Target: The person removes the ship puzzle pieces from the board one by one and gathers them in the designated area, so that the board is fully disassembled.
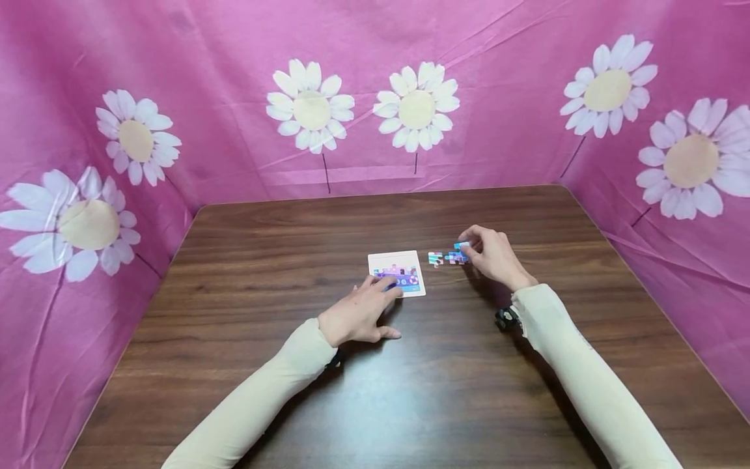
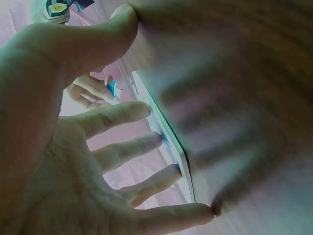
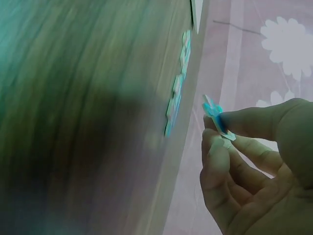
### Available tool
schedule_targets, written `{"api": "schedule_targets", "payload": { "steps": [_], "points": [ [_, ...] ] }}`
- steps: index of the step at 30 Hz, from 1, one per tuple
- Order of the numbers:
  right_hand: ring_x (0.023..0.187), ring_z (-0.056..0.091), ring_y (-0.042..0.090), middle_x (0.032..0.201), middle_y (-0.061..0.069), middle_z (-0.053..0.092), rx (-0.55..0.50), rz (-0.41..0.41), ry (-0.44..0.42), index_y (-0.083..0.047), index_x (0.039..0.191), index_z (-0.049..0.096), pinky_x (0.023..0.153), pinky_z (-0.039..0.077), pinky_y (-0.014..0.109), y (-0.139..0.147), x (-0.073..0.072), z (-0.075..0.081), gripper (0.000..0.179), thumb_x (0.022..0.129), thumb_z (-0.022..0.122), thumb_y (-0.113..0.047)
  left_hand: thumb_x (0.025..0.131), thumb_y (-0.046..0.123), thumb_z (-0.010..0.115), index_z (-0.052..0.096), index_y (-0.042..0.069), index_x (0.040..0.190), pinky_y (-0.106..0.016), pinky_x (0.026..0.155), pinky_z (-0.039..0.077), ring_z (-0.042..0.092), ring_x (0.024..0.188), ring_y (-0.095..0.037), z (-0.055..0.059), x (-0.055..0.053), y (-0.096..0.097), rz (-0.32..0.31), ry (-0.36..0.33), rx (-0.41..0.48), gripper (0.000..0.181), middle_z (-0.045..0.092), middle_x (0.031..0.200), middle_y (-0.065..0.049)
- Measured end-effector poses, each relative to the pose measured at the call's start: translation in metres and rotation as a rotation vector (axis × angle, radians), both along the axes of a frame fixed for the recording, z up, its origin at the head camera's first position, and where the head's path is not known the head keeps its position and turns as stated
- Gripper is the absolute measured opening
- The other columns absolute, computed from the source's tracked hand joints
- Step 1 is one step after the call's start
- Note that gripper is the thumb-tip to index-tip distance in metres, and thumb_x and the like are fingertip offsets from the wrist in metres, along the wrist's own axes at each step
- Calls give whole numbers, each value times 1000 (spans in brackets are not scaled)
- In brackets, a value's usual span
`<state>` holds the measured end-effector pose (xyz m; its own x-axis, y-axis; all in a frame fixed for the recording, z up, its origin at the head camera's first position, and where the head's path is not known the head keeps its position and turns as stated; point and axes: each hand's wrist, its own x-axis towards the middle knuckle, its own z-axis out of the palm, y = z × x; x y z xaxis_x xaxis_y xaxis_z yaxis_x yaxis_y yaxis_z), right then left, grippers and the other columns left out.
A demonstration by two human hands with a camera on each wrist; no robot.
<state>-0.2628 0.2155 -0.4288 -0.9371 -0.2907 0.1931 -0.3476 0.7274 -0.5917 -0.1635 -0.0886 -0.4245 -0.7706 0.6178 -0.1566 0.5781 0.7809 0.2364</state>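
A square puzzle board (image 1: 398,258) lies mid-table with a purple and blue picture partly filled in along its lower half. My left hand (image 1: 363,309) rests on its lower left, fingers spread and nearly straight; in the left wrist view the fingertips (image 2: 171,171) touch the board's edge area. Between thumb and fingers, my right hand (image 1: 495,257) pinches a blue puzzle piece (image 3: 215,115), raised above the table. Loose puzzle pieces (image 1: 435,258) lie right of the board, some of them beneath the right hand. The fingers partly cover the board's lower left corner.
The brown wooden table (image 1: 263,260) extends around the board on every side. A pink curtain (image 1: 234,124) with white daisies hangs along the back and both sides. Dark straps with devices (image 1: 506,319) sit on the wrists.
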Motion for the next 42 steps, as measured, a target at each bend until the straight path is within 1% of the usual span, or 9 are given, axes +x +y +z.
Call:
{"api": "schedule_targets", "payload": {
  "steps": [7, 10, 18, 22, 27, 31, 34, 39, 42],
  "points": [
    [65, 70, 20, 93, 18, 77, 6, -34, -81, -1, 108, 71, 65, 53, 25, 19, -1, 3, 13, 99, 68, -9, 87, 55, 81, 48, 18, 152, -67, 105, 50, 46, 142, -41, 1, -1, 1, 9, -4, 6, 81, 43, 160, -8],
    [59, 69, 21, 93, 21, 76, -18, -29, -144, 1, 108, 70, 56, 56, 27, 25, -2, 3, 12, 100, 66, -8, 86, 56, 81, 49, 19, 151, -65, 108, 48, 46, 141, -41, -1, -2, -1, 6, 2, 16, 82, 43, 159, -7],
    [65, 68, 17, 92, 21, 71, -28, -17, -243, 4, 108, 69, 57, 60, 29, 28, -4, -2, 14, 100, 66, -6, 85, 58, 81, 55, 16, 145, -45, 118, 42, 47, 130, -29, -7, -9, -4, -51, 90, 33, 78, 50, 149, -5],
    [66, 68, 18, 90, 18, 68, -14, -26, -241, 6, 107, 70, 57, 60, 30, 28, -5, -5, 14, 100, 67, -6, 89, 58, 76, 57, 14, 141, -43, 112, 45, 49, 124, -27, -6, -8, -1, -60, 124, 23, 71, 54, 144, -6],
    [62, 68, 17, 86, 15, 67, -7, -24, -246, 6, 107, 71, 57, 61, 31, 29, -7, -7, 15, 100, 67, -6, 96, 57, 68, 56, 14, 140, -46, 106, 49, 49, 127, -27, -7, -4, 4, -42, 129, 3, 64, 53, 143, -7],
    [61, 68, 17, 85, 15, 66, -14, -25, -260, 7, 108, 70, 57, 61, 32, 30, -8, -7, 16, 100, 66, -6, 97, 57, 67, 56, 12, 140, -46, 104, 48, 47, 132, -29, -6, 0, 4, -47, 160, 15, 64, 48, 152, -11],
    [60, 67, 17, 89, 17, 67, -19, -38, -252, 6, 110, 69, 55, 60, 32, 31, -9, -8, 17, 100, 68, -7, 96, 58, 67, 56, 11, 142, -49, 106, 46, 46, 135, -31, -3, 5, 5, -36, 166, 38, 66, 44, 157, -14],
    [60, 64, 17, 96, 19, 66, 19, -53, -222, 3, 114, 67, 53, 58, 31, 32, -8, -10, 20, 99, 70, -9, 96, 60, 65, 54, 13, 145, -52, 107, 45, 47, 132, -31, 0, 18, 6, -27, 149, 42, 69, 49, 150, -9],
    [65, 64, 16, 97, 18, 68, 77, -38, -171, 1, 114, 68, 61, 57, 30, 32, -8, -8, 21, 97, 72, -12, 95, 62, 65, 50, 15, 151, -59, 114, 41, 46, 137, -33, 0, 25, 6, -37, 117, 19, 75, 48, 156, -8]
  ]
}}
